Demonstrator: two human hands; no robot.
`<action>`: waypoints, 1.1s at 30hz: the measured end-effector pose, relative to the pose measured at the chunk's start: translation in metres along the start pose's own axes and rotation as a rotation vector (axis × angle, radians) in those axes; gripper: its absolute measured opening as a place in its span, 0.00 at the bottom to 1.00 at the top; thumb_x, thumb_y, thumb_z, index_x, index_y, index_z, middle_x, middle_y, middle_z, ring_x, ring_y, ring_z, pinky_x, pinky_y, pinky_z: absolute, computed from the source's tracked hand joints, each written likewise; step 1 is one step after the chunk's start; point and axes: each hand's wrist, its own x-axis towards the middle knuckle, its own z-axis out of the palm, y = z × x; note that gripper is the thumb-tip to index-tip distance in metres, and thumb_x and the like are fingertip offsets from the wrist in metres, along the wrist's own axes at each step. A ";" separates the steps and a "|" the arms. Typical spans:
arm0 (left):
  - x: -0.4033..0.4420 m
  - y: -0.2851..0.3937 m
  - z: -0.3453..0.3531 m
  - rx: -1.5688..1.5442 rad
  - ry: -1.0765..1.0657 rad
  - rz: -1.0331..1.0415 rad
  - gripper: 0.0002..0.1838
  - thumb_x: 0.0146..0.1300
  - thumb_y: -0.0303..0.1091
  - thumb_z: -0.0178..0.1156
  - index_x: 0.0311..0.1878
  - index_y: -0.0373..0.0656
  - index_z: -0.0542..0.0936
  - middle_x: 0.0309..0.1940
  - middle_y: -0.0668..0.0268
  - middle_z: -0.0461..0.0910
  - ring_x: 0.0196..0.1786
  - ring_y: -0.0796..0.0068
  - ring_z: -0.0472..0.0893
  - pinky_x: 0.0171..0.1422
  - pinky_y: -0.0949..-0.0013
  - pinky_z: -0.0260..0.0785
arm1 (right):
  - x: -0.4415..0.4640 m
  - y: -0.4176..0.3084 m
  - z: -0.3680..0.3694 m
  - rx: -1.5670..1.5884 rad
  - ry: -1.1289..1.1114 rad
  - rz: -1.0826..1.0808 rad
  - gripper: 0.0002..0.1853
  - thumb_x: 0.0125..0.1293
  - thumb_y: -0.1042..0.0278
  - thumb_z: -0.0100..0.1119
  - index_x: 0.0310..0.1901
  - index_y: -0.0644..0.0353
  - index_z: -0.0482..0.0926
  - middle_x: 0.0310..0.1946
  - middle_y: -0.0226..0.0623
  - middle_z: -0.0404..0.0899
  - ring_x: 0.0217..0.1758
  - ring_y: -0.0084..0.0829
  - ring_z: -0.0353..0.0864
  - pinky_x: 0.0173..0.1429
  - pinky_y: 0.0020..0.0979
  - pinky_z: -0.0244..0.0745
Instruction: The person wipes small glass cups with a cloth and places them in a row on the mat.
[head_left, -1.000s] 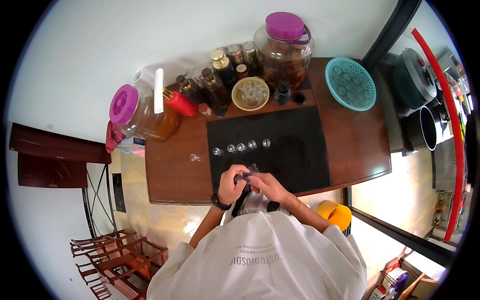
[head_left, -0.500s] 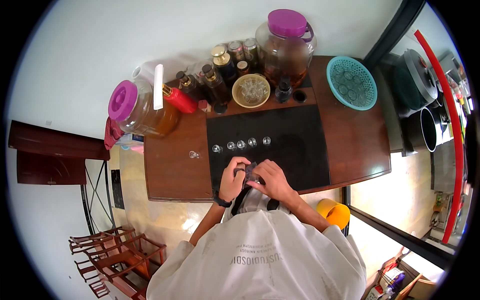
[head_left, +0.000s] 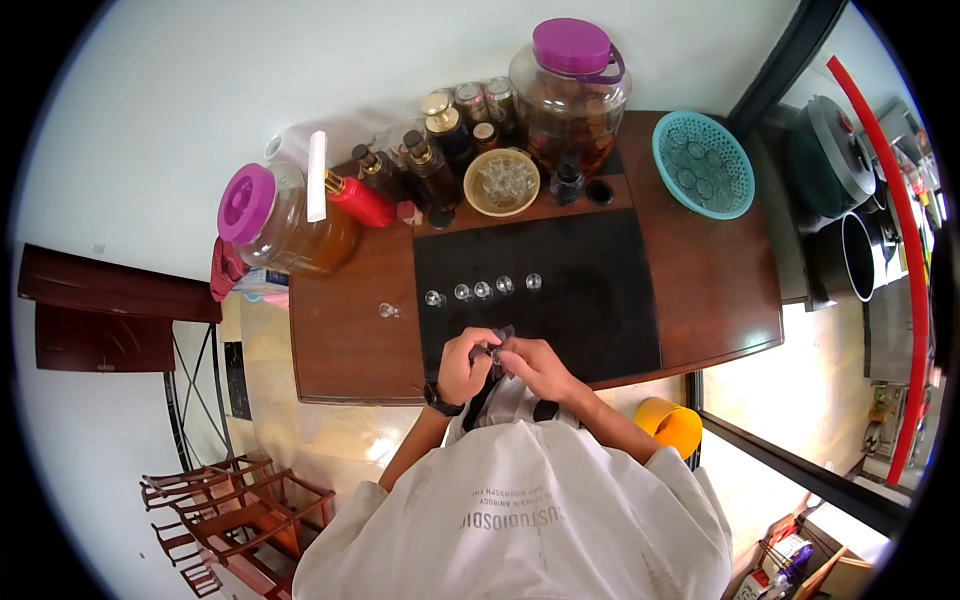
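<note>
As seen from my head view, with my hands as the middle of the dial, both come together over the near edge of the worktop [head_left: 715, 300]. My left hand [head_left: 463, 368] curls round and pinches a dark cloth [head_left: 507, 332], and my right hand [head_left: 537, 366] pinches the same cloth from the three o'clock side. Between them shows a small clear piece [head_left: 496, 356], mostly hidden by my fingers, so I cannot tell its shape. A watch [head_left: 437, 400] sits on my left wrist at eight o'clock.

From eleven to half past twelve, five glasses [head_left: 484, 289] stand in an uneven row on the black mat [head_left: 590, 310]. Another glass [head_left: 389, 311] lies at ten, off the mat on bare wood.

Farther out at twelve, a tan basket [head_left: 500, 209] holds a heap of clear pieces. The big jar [head_left: 572, 135] is at half past twelve, a second jar [head_left: 300, 235] at ten, and the red bottle [head_left: 362, 205] at half past ten. Between one and two is a teal basket [head_left: 729, 205] with round glass things inside. Below the worktop, between three and four, is a yellow bin [head_left: 672, 430].
</note>
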 end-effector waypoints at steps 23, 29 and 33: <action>0.006 0.004 -0.003 0.194 -0.104 0.161 0.16 0.44 0.20 0.50 0.39 0.37 0.77 0.24 0.58 0.76 0.23 0.61 0.73 0.30 0.65 0.69 | -0.001 0.002 0.001 0.029 -0.036 0.043 0.19 0.70 0.55 0.47 0.31 0.64 0.72 0.18 0.33 0.69 0.21 0.26 0.67 0.28 0.28 0.64; 0.004 0.005 0.012 0.168 -0.019 0.177 0.17 0.45 0.20 0.49 0.42 0.36 0.75 0.20 0.60 0.71 0.20 0.68 0.69 0.27 0.67 0.65 | 0.001 0.016 0.018 0.343 0.061 0.247 0.22 0.73 0.56 0.40 0.30 0.66 0.74 0.17 0.32 0.67 0.21 0.22 0.65 0.28 0.28 0.63; 0.003 0.008 0.020 0.007 0.018 -0.185 0.14 0.54 0.19 0.49 0.46 0.37 0.71 0.24 0.60 0.77 0.23 0.74 0.74 0.30 0.72 0.68 | 0.003 0.015 0.019 0.009 0.348 0.073 0.21 0.71 0.61 0.43 0.25 0.68 0.73 0.15 0.39 0.67 0.19 0.30 0.66 0.27 0.33 0.64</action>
